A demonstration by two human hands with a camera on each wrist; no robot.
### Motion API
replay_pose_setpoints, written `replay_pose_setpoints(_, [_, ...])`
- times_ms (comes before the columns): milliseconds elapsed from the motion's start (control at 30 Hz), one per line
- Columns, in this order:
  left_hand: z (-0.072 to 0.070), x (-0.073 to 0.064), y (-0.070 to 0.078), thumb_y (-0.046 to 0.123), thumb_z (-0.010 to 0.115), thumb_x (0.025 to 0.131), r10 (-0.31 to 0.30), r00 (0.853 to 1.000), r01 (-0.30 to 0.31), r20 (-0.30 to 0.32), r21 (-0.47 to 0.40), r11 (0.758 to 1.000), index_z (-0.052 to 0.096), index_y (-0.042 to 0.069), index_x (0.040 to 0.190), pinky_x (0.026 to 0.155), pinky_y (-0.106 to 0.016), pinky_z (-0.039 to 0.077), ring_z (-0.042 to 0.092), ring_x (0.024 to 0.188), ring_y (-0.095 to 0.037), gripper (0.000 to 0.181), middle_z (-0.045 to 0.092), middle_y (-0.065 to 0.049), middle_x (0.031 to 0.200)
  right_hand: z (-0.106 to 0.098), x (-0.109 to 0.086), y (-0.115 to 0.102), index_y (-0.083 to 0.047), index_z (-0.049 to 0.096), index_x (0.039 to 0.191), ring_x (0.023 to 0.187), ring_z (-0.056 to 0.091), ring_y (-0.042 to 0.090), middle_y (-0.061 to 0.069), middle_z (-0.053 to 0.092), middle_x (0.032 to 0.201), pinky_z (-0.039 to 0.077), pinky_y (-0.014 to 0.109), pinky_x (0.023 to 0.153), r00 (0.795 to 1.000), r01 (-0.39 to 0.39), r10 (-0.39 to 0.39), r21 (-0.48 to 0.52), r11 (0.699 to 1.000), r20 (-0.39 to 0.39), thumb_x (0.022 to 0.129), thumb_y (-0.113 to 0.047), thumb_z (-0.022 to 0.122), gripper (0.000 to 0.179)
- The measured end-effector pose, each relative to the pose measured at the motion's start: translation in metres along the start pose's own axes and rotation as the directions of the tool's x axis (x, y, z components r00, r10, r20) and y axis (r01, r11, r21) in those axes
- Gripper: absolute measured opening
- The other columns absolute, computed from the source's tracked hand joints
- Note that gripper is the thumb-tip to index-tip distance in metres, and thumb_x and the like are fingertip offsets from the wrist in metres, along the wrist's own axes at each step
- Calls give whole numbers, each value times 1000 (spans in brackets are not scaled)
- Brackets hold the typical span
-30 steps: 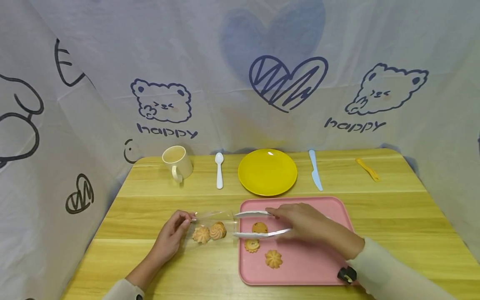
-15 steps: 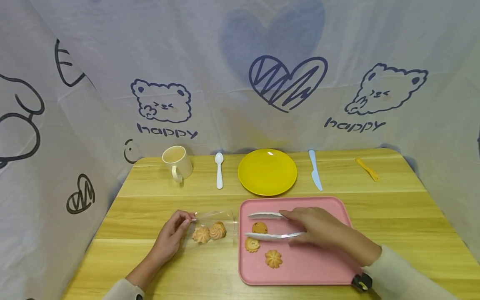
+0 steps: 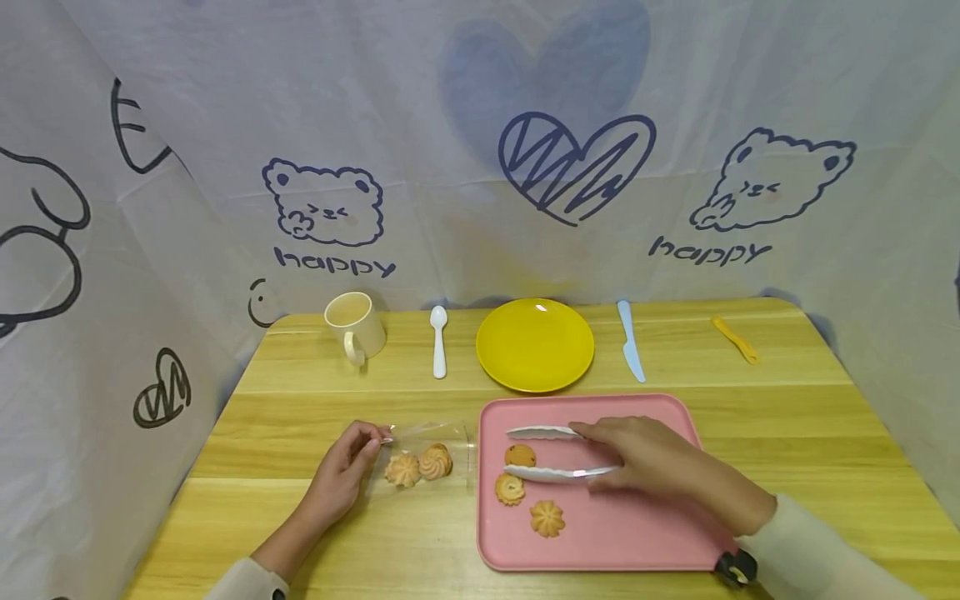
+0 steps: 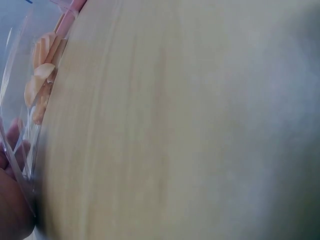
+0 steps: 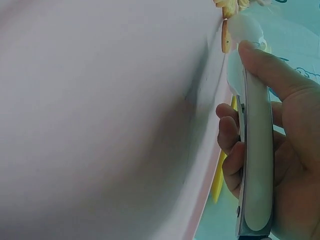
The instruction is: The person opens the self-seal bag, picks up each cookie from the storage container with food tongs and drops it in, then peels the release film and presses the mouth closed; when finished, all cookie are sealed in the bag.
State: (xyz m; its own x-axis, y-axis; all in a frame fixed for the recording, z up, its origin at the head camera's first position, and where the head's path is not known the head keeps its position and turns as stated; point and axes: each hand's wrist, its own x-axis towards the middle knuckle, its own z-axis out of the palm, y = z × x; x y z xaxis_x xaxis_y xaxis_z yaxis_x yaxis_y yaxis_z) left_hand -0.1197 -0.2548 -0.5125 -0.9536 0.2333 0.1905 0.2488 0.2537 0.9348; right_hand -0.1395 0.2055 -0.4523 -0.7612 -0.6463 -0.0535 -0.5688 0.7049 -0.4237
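Observation:
My left hand point(image 3: 347, 469) pinches the edge of a clear plastic bag point(image 3: 457, 433) lying on the table left of the tray. Two swirled cookies point(image 3: 435, 462) sit inside it, seen edge-on through the film in the left wrist view as ridged cookies point(image 4: 40, 92). My right hand point(image 3: 647, 458) grips white-tipped tongs point(image 3: 551, 474), arms spread apart, over the pink tray point(image 3: 637, 537). Between and below the tong tips lie a round speckled cookie point(image 3: 520, 456) and a ring-shaped cookie point(image 3: 510, 490). A flower-shaped cookie point(image 3: 547, 518) rests nearer me. In the right wrist view, fingers wrap the tongs' handle point(image 5: 257, 155).
Along the table's back stand a cream mug point(image 3: 356, 327), a white spoon point(image 3: 438, 342), a yellow plate point(image 3: 536, 345), a light blue knife point(image 3: 631, 342) and a small yellow utensil point(image 3: 736, 340). A printed cloth point(image 3: 450, 208) hangs behind the table.
The right hand has drawn the tongs rightward, away from the bag's mouth and over the tray. The ring-shaped cookie has shifted slightly right. The left hand and bag stay put.

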Motion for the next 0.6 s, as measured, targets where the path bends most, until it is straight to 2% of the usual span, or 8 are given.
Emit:
replay_pose_setpoints(167, [0, 0, -1, 7, 46, 110, 3, 1000, -3, -1, 0, 1000, 52, -8, 107, 107, -12, 43, 57, 129, -19, 17, 61, -27, 122, -2, 2, 2, -14, 56, 148, 105, 65, 14, 1, 71, 122, 55, 44, 90, 1000, 5, -5, -28, 1000, -3, 86, -48, 82, 75])
replay_pose_setpoints(400, [0, 1, -2, 7, 45, 110, 20, 1000, -20, 3, -8, 1000, 52, -9, 107, 107, -13, 43, 57, 129, -16, 17, 61, -28, 122, -6, 1, 5, -12, 57, 147, 113, 66, 20, 3, 70, 126, 53, 49, 98, 1000, -4, 4, -51, 999, 0, 86, -49, 82, 75])
replay_pose_setpoints(600, [0, 0, -2, 7, 46, 110, 18, 1000, -18, 2, -3, 1000, 52, -8, 107, 107, -12, 42, 57, 129, -15, 17, 61, -27, 122, -6, 0, 9, -11, 59, 145, 104, 65, 13, 0, 71, 120, 55, 44, 90, 1000, 20, -20, -66, 998, -4, 85, -47, 83, 74])
